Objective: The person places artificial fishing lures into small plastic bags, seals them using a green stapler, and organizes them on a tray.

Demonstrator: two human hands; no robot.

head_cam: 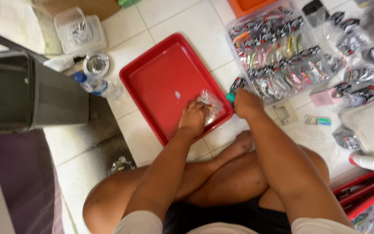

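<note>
I sit cross-legged on a white tiled floor. My left hand (192, 118) rests on the near right corner of a red tray (161, 78) and pinches a small clear plastic bag (211, 104) with something small inside. My right hand (246, 103) is just beyond the tray's right edge, closed around a small teal object (230, 96), next to a black-topped lure packet (239, 82). The rest of the tray holds only a tiny pale scrap (177, 94).
A heap of packaged fishing lures (282, 52) lies to the right, with more packets beyond it. A dark bin (27, 91), a water bottle (98, 85), a metal dish (96, 64) and a clear box (78, 30) stand at the left. A white tube (367, 162) and red trays (364, 195) are at right.
</note>
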